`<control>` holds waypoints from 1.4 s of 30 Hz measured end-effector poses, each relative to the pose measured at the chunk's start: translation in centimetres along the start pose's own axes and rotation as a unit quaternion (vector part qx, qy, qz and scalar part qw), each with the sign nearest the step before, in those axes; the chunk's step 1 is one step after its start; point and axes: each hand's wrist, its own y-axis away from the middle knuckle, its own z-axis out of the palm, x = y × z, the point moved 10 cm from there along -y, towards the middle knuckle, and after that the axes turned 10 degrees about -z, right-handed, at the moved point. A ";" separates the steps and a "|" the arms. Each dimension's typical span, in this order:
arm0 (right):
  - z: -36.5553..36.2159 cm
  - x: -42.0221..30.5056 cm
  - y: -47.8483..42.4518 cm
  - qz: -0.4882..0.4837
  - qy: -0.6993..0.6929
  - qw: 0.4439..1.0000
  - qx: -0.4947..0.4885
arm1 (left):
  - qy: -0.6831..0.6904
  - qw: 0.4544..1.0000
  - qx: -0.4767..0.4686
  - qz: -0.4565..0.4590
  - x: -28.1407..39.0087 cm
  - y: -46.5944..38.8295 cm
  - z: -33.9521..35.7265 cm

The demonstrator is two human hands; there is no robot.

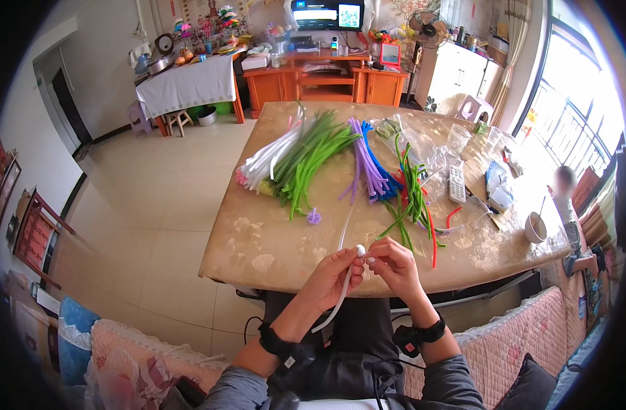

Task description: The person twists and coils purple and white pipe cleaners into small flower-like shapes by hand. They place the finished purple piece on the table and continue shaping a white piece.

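Above the near edge of the table, my left hand [341, 271] pinches a white fuzzy craft stem [338, 303] that is coiled into a small knob [360, 250] at its top. One tail hangs below the hand; another white length rises over the tabletop. My right hand [395, 264] touches the right side of the knob, thumb and forefinger close together; whether it grips the stem is hard to tell. A small purple coiled piece [314, 217] lies beyond my hands. Behind it are bundles of white [269, 158], green [313, 164], purple [367, 161] and blue stems [385, 179].
Loose green and red stems [418, 200] lie right of centre. Farther right are a remote control [457, 183], clear plastic wrap, a glass [457, 139], a blue-white packet [499, 185] and a bowl [535, 228] with a utensil. A person [566, 205] is beyond the table's right side.
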 end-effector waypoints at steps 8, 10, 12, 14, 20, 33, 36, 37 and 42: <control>0.0 1.4 1.0 0.064 -0.083 0.994 0.036 | -0.023 0.999 0.025 -0.012 -0.2 0.2 0.1; 0.1 2.1 1.4 0.091 -0.117 0.988 0.050 | -0.022 0.999 -0.001 -0.032 -0.2 0.3 0.4; 0.2 2.2 1.5 0.092 -0.118 0.987 0.057 | -0.023 0.999 -0.010 -0.036 -0.2 0.3 0.4; 0.0 1.8 1.4 0.074 -0.061 0.993 0.069 | -0.027 0.999 -0.001 -0.022 -0.1 0.2 0.1; 0.3 -0.6 0.9 -0.018 0.080 0.995 0.055 | -0.037 0.999 0.021 0.015 0.2 0.2 0.1; 0.4 -1.8 0.7 -0.039 0.127 0.989 0.067 | -0.113 0.988 0.085 0.070 1.0 1.0 -0.3; 0.5 -1.9 0.6 -0.036 0.128 0.989 0.067 | -0.137 0.983 0.095 0.082 1.2 1.2 -0.2; 0.5 -1.9 0.6 -0.039 0.122 0.989 0.066 | -0.146 0.981 0.095 0.087 1.3 1.2 -0.2; 0.6 0.3 1.3 0.034 -0.030 0.995 0.086 | -0.110 0.992 0.039 0.040 0.3 0.8 -0.4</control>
